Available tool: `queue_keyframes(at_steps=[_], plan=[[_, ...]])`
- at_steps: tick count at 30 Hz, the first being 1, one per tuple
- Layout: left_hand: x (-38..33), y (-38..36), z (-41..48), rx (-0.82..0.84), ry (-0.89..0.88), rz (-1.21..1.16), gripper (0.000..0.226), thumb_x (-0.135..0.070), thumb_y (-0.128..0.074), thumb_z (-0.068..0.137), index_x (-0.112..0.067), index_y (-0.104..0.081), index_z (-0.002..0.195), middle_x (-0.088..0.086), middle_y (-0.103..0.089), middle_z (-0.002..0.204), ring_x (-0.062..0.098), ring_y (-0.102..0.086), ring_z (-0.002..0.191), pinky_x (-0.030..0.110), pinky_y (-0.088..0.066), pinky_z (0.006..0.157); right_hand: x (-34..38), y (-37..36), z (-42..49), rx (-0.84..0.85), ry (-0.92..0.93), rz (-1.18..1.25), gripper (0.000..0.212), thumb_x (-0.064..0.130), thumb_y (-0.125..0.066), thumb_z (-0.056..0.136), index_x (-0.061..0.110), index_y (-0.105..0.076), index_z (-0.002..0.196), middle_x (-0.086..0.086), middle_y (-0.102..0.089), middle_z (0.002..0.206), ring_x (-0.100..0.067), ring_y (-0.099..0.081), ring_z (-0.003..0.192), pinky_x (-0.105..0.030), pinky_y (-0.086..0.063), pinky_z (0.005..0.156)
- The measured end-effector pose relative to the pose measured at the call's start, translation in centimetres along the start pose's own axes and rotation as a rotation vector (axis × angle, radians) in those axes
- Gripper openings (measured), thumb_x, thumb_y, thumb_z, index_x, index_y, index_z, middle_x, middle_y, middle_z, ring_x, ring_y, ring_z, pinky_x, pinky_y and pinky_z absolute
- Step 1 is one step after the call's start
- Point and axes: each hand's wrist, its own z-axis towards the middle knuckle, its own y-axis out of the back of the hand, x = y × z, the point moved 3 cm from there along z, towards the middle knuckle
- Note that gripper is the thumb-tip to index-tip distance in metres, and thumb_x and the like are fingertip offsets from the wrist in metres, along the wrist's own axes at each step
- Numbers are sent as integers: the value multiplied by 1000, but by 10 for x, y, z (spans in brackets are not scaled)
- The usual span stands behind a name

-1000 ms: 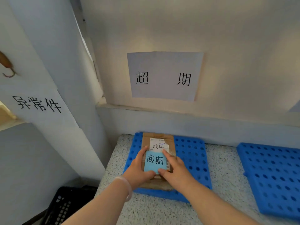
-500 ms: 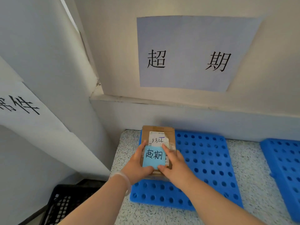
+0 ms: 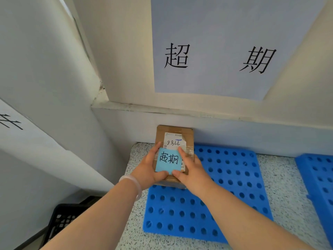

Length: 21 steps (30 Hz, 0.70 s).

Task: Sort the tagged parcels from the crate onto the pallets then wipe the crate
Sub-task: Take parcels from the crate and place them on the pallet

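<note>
Both hands have carried the box farther away, closer to the wall, and the big white sign (image 3: 216, 51) now looks much bigger than before.

The left hand (image 3: 146, 170) grips the left side of the brown box (image 3: 160, 134). The right hand (image 3: 192, 170) grips the right side. Fingers on both hands curl round the box edges, and both thumbs press on its near end.

A blue sticky note (image 3: 167, 162) with black writing sits on top of the box, between the two hands. A white label (image 3: 173, 141) with numbers is just past the note.

The box is over the far left corner of a blue pallet (image 3: 225, 177) full of round holes. I cannot tell if the box sits on the pallet or is a bit above it.

The pallet lies on a speckled counter (image 3: 284, 195). Another blue pallet (image 3: 317, 177) lies to the right, apart from the first.

A black crate (image 3: 61, 219) stands low down on the near left, beside the counter. A pale bracelet (image 3: 134, 183) is on the left wrist. Another paper sign (image 3: 10, 123) hangs on the left wall.
</note>
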Motion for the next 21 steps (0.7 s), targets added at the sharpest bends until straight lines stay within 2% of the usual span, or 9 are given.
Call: queue_keyframes(at_steps=[2, 4, 6, 8, 11, 15, 21], plan=[[-2, 1, -3, 2, 6, 12, 98, -29, -79, 76, -69, -11, 136, -4, -45, 135, 17, -57, 112, 36, -57, 90, 4, 3, -4, 1, 10, -5, 79, 32, -65, 92, 49, -15, 150, 4, -15, 153, -10, -36, 130, -22, -36, 107], [-6, 1, -6, -2, 11, 63, 101, -35, -79, 76, -65, -8, 141, -3, -39, 143, 19, -49, 124, 40, -49, 102, 8, 9, -9, -10, 21, -35, 81, 33, -67, 91, 47, -15, 151, 7, -3, 159, -12, -25, 140, -23, -30, 111], [-10, 2, -11, -12, 14, 156, 104, -39, -78, 79, -57, -1, 147, -3, -30, 152, 20, -37, 136, 41, -38, 112, 12, 16, -18, -20, 12, -100, 84, 39, -68, 89, 47, -12, 152, 9, 11, 162, -15, -9, 148, -30, -23, 116], [-17, 4, -19, -41, 15, 251, 106, -45, -75, 80, -52, 4, 151, -3, -16, 161, 23, -24, 145, 44, -28, 119, 14, 24, -31, -36, 6, -180, 89, 47, -68, 87, 49, -7, 151, 11, 15, 162, -18, 1, 150, -38, -18, 119], [-35, 5, -37, -94, 13, 393, 104, -55, -70, 82, -47, 5, 153, -3, 1, 165, 28, -6, 151, 48, -15, 120, 14, 37, -57, -62, 34, -263, 97, 56, -69, 82, 49, -1, 151, 14, 15, 161, -18, 3, 150, -43, -15, 121], [-69, -14, -65, -150, -121, 711, 101, -69, -58, 82, -43, 9, 154, -5, 6, 165, 24, 2, 152, 47, -9, 122, 9, 47, -105, -132, 82, -397, 104, 63, -68, 78, 46, 2, 153, 15, 14, 162, -14, 4, 150, -41, -12, 121], [-111, -87, -122, -79, -269, 915, 100, -67, -53, 86, -44, 20, 150, -7, 13, 165, 19, 9, 152, 47, -2, 123, -20, 60, -192, -232, 66, -608, 108, 69, -63, 78, 41, 8, 153, 9, 19, 162, -14, 13, 149, -40, 3, 121]])
